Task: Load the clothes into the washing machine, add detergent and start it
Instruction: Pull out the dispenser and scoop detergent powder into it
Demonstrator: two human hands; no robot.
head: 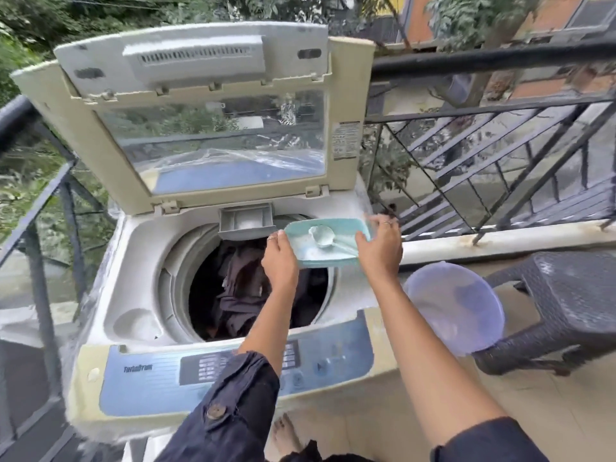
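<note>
Black railing (500, 58), wicker stool (573, 295) — trees (33, 31) beyond.

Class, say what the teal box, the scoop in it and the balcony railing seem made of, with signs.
The teal box looks like plastic: smooth, matte, rounded corners. The scoop is probably translucent plastic; the box shows through it. The railing seems painted metal: thin black bars.

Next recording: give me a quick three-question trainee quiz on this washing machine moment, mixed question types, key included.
1. True or false: the left hand and the right hand both hold the teal container.
2. What lies in the container? A) a sock B) a scoop C) a brush
3. Fill in: the lid of the washing machine stands ____.
Key: 1 true; 2 B; 3 open.
</note>
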